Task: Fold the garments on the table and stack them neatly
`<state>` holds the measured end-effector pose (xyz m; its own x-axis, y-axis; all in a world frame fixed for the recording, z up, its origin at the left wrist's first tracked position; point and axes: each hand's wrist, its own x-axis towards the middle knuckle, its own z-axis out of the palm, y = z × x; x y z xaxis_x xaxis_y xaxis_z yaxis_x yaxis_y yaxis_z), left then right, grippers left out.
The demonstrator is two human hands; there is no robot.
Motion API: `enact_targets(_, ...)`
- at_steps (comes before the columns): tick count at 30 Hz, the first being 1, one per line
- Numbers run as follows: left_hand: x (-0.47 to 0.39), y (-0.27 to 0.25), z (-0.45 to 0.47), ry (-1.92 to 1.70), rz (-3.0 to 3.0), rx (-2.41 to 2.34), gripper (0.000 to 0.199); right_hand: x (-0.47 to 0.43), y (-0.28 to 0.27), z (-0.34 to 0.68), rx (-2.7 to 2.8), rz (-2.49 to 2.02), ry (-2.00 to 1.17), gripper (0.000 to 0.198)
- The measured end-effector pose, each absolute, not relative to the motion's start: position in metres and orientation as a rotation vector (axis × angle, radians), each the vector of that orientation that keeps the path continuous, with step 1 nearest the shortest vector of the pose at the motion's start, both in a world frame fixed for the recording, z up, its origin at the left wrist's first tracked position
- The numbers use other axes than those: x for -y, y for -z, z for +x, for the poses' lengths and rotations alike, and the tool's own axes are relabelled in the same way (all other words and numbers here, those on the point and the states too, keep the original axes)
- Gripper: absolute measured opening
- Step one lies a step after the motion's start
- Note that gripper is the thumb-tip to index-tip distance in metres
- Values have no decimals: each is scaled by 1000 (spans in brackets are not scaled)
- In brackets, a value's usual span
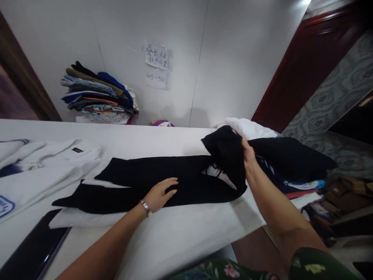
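A long black garment (175,171) lies lengthwise across the white table, its two narrow ends pointing left. Near its right end is an opening with dark cords and pale fabric inside. My left hand (160,192) rests flat on the middle of the garment, fingers stretched out, a silver bracelet at the wrist. Raised off the table, the bunched right end of the garment is held in my right hand (248,153), whose fingers are partly hidden behind the cloth. White cloth (84,218) shows from under the garment's lower left end.
White garments (58,163) are spread on the table (145,138) at left, near a dark flat object (29,241). A folded clothes stack (96,93) stands by the wall at back left. More piled clothes (291,159) lie to the right. Handwritten papers (159,56) hang on the wall.
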<state>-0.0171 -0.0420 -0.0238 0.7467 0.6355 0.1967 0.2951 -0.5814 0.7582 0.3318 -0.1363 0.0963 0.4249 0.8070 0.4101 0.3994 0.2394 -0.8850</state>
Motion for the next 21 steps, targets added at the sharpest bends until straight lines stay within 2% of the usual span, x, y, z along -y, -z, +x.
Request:
enact_targets(4, 46, 22, -16, -605, 2137, -733, 42, 124, -62, 272, 1475, -1405, -655, 48)
enact_targets(6, 47, 21, -16, -646, 2096, -744, 45, 120, -38, 251, 1660, -1507, -670, 40)
enact_targets(11, 47, 21, -15, -666, 1884, -781, 50, 132, -1, 229, 1957, -1596, -393, 35)
enact_targets(17, 41, 12, -4, -639, 1563, -846, 51, 172, -9, 228, 1979, -1670, -212, 36)
enact_targets(21, 35, -1, 13, -535, 1354, -963, 64, 194, -13, 233, 1991, -1752, -22, 35)
